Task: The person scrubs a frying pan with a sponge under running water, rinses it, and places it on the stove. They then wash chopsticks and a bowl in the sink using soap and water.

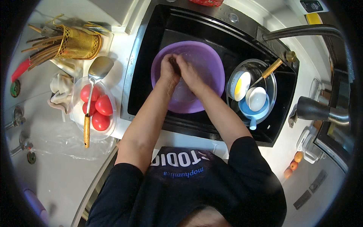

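- One round purple plastic basin (213, 72) sits in the black rectangular sink (151, 49), left of the sink's middle, with some liquid apparently inside.
- Both bare hands are brought together over the basin's left half: the left hand (169, 70) and the right hand (186, 72) meet at the fingers, which are bent toward each other. A dark patch shows between them; I cannot tell whether the fingers are clenched around something or only pressed together.
- Just right of the basin, also in the sink, stands a clear round bowl (275, 94). It holds a white bowl with a yellow patch (244, 84), a small plain white bowl (258, 99) resting in a light blue handled dish (252, 117), and a utensil with a wooden handle (272, 68) leaning outward.
- A dark curved faucet (302, 32) reaches in at the upper right.
- Left of the sink, on the white desk (118, 89), four red tomatoes (101, 121) lie in a clear plastic container (78, 123); a metal ladle with a wooden grip (101, 69) lies across it.
- Above that, a gold perforated cylindrical holder (77, 42) carries wooden utensils (47, 51).
- At the far right are three orange round fruits (293, 165).
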Demonstrator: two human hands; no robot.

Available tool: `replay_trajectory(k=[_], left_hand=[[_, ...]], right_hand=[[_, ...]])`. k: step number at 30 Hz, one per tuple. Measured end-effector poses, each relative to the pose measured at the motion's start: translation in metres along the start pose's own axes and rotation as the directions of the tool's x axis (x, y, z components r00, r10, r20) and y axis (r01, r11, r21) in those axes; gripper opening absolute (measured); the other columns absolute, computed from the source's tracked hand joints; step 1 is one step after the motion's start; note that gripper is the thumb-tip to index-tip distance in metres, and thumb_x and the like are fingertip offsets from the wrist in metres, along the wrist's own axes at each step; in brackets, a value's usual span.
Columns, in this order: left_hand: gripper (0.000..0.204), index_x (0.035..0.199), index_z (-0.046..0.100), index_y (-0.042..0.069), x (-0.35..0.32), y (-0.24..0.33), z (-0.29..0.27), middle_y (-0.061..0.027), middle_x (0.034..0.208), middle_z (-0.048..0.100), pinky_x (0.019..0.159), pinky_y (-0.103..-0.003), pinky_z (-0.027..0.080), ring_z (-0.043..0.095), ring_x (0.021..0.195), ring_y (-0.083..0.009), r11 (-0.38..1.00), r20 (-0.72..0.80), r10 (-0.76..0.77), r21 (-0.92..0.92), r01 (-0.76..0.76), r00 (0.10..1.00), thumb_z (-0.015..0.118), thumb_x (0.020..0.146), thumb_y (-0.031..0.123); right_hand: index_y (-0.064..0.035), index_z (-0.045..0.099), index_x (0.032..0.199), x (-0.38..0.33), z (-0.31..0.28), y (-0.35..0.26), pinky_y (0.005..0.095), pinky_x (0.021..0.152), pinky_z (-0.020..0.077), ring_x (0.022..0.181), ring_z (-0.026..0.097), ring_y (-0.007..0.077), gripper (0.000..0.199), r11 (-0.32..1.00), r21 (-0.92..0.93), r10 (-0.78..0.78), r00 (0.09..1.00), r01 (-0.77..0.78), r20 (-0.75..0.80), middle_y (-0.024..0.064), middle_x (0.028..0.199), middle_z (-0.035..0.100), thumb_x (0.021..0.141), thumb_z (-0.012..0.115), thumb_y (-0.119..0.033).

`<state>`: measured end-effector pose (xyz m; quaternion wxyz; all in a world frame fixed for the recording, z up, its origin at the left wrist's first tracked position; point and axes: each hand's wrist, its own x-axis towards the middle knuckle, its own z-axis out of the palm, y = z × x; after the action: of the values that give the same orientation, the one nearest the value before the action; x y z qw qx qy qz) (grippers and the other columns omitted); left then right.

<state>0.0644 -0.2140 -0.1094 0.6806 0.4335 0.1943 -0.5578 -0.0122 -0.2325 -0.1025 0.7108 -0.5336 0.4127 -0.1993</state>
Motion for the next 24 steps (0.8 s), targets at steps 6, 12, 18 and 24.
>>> replay_trajectory(k=[6,12,18,24], left_hand=[[0.052,0.121,0.04,0.006,-0.053,-0.036,0.026,-0.0147,0.121,0.042,0.096,-0.035,0.031,0.039,0.113,-0.0244,0.96,0.233,0.039,0.261,-0.102,0.972,0.024,0.09,0.045],[0.052,0.127,0.033,0.007,-0.034,0.002,0.01,-0.0127,0.129,0.035,0.101,-0.034,0.02,0.031,0.119,-0.0247,0.97,0.158,-0.017,0.241,-0.022,0.987,0.028,0.09,0.042],[0.061,0.129,0.029,0.003,-0.053,-0.029,0.023,-0.014,0.13,0.034,0.099,-0.038,0.027,0.035,0.117,-0.0279,0.953,0.229,-0.015,0.299,-0.056,0.973,0.022,0.089,0.049],[0.06,0.113,0.042,0.002,-0.006,0.003,-0.022,-0.0139,0.093,0.052,0.078,-0.038,0.041,0.05,0.084,-0.0271,0.999,-0.129,0.023,0.032,-0.019,0.991,0.019,0.088,0.051]], right_hand=[[0.0038,0.035,0.123,0.034,-0.026,-0.008,0.0371,0.098,0.0261,0.119,0.033,0.035,0.064,0.99,0.072,0.129,0.979,-0.119,-0.156,0.0274,0.127,0.034,0.088,0.023,-0.048],[0.0034,0.03,0.123,-0.014,0.022,0.006,0.0344,0.1,0.0195,0.119,0.027,0.0298,0.064,0.871,-0.403,-0.358,0.925,0.282,-0.127,0.0206,0.128,0.03,0.089,0.02,-0.05],[0.0041,0.044,0.114,0.023,-0.027,-0.008,0.0372,0.097,0.0264,0.114,0.037,0.0293,0.059,0.978,0.15,0.17,0.97,-0.144,-0.174,0.0204,0.123,0.04,0.09,0.021,-0.045],[-0.0041,0.048,0.117,0.006,-0.041,0.031,0.0329,0.093,0.0328,0.112,0.043,0.0232,0.047,0.985,0.001,0.171,0.984,-0.171,0.039,0.0127,0.12,0.046,0.09,0.03,-0.039]])
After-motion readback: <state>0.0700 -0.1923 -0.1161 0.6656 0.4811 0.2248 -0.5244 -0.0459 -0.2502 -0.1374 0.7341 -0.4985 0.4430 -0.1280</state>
